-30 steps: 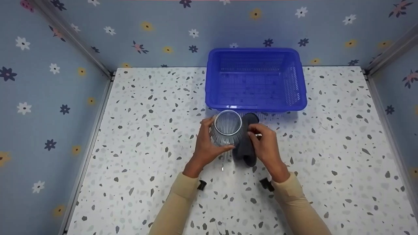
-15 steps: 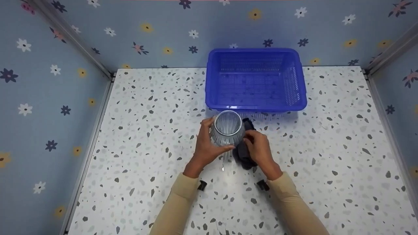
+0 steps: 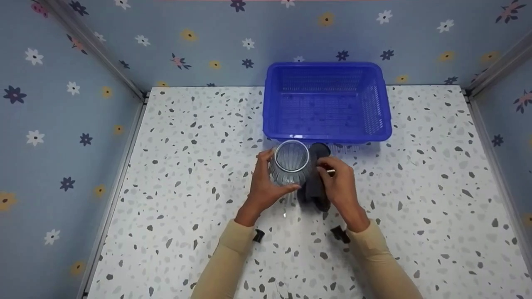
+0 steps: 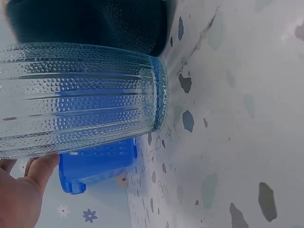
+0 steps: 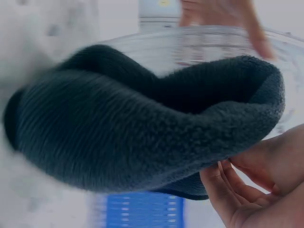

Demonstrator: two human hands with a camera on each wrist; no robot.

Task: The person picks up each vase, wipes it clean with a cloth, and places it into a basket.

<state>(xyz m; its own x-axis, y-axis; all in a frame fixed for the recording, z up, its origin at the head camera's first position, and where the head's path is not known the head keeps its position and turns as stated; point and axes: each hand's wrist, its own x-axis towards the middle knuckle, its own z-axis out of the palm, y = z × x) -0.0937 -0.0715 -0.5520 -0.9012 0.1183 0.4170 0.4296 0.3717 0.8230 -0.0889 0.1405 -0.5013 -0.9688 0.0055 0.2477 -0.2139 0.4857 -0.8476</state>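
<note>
A clear ribbed glass jar point(image 3: 289, 177) stands mouth up, its base down at the speckled table in the left wrist view. My left hand point(image 3: 266, 185) grips it from the left, thumb across the near side and fingers around the far side. Against the jar's right side lies a folded dark grey cloth point(image 3: 314, 187), which my right hand point(image 3: 341, 182) pinches between thumb and fingertips. The right wrist view shows the cloth point(image 5: 118, 133) bent into a loose fold, with the glass behind it. Dimpled texture between ribs shows on the jar point(image 4: 95, 99) in the left wrist view.
A blue plastic basket point(image 3: 328, 138) with perforated walls stands just beyond the jar, near the back wall. Flower-patterned panels point(image 3: 216, 45) enclose the white speckled table point(image 3: 191, 166) at the back and both sides.
My right hand and the cloth slid toward me and left along the jar's side, then back up and right. The left hand and jar have stayed in place.
</note>
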